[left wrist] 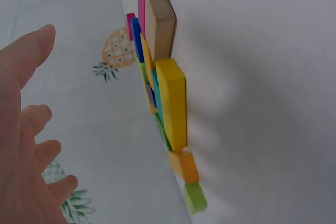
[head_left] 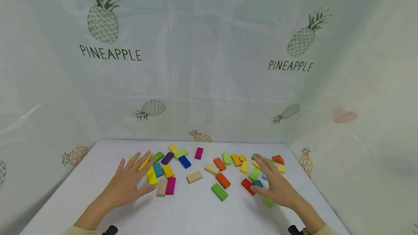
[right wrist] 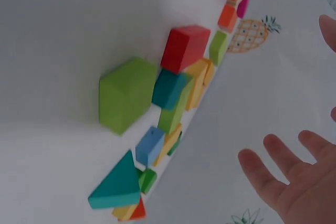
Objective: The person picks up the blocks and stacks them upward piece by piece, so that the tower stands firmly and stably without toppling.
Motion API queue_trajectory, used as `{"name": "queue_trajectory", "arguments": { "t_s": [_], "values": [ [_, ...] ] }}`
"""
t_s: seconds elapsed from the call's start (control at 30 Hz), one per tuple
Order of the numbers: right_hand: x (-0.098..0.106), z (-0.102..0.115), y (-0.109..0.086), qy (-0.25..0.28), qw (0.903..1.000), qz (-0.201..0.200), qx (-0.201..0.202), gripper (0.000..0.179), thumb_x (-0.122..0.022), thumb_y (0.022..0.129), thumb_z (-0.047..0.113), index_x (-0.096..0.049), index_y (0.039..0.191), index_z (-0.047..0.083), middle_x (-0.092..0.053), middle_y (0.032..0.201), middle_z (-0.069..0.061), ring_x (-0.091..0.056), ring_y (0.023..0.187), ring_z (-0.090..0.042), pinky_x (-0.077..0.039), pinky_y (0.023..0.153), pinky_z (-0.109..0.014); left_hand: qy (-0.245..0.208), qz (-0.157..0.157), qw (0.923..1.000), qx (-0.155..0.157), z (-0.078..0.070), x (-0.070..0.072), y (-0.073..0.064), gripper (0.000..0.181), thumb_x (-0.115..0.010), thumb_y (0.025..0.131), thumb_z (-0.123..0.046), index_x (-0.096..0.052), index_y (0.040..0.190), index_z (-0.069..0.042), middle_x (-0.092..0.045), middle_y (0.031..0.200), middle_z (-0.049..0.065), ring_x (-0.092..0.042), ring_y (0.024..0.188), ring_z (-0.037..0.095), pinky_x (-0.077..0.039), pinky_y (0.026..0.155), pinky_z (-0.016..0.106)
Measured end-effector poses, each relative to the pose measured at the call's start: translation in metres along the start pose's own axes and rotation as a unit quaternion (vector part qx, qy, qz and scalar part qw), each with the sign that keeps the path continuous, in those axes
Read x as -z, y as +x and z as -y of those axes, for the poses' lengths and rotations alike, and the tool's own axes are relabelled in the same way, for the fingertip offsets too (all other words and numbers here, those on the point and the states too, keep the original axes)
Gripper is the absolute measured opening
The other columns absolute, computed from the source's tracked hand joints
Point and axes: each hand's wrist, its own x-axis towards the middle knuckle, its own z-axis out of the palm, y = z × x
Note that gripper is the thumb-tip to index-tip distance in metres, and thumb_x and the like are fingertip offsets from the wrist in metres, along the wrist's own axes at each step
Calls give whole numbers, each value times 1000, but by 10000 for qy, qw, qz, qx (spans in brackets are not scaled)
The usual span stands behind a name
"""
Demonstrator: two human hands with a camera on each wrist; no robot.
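My left hand [head_left: 128, 183] is spread above the left group of coloured blocks, fingers apart and holding nothing. Nearest it lie a yellow block [head_left: 151, 175], a beige block [head_left: 161, 188] and a magenta block [head_left: 170, 185]. Over the right group hangs my right hand [head_left: 276, 185], its fingers extended and its palm bare. A red block [head_left: 248, 186] and a teal block [head_left: 258, 183] show beside its thumb. In the right wrist view a teal triangular block [right wrist: 118, 186] and a light green block [right wrist: 127, 96] lie on the white surface, away from the fingers.
Between the hands lie a green block [head_left: 219, 192], an orange block [head_left: 223, 180] and a beige block [head_left: 194, 177]. More blocks are scattered towards the back of the white table [head_left: 189, 217]. A pale curtain [head_left: 209, 64] with pineapple prints hangs behind and at the sides.
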Motion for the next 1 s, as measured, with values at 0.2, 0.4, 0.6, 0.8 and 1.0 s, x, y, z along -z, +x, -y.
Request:
{"name": "queue_trajectory", "arguments": {
  "t_s": [0.2,0.4,0.6,0.8,1.0],
  "values": [
    [-16,9,9,557,9983,141,100,98,-90,88,22,-32,167,24,-38,166,-14,-52,141,-40,-57,100,-58,-202,-76,9995,-221,-9,-10,7,88,-78,90,-57,-44,163,-21,-37,170,12,-38,151,46,-30,111,82],
    [-28,18,16,1113,9924,522,8,92,-87,90,26,-34,166,29,-39,164,-9,-58,126,-35,-63,92,-43,-746,151,9970,-103,-15,-20,12,87,-78,92,-56,-41,165,-24,-34,172,9,-39,150,47,-37,109,80],
    [-41,24,26,1366,9877,764,54,91,-87,91,22,-36,165,31,-43,160,-7,-61,121,-34,-62,92,-43,-1278,536,9902,172,-21,-26,17,90,-81,91,-53,-40,166,-26,-36,171,8,-40,148,44,-42,106,77],
    [-51,27,34,1598,9813,1065,95,86,-86,92,20,-39,163,30,-48,155,-8,-64,116,-32,-62,90,-39,-1610,682,9844,201,-25,-35,21,88,-82,90,-52,-44,163,-23,-44,166,8,-43,147,47,-44,107,75],
    [-61,29,38,1828,9714,1515,71,80,-86,92,23,-46,161,25,-49,152,-14,-64,111,-29,-61,91,-36,-1755,767,9814,130,-30,-47,24,82,-85,89,-47,-53,158,-19,-51,159,9,-47,145,39,-45,112,66]
  ]
}}
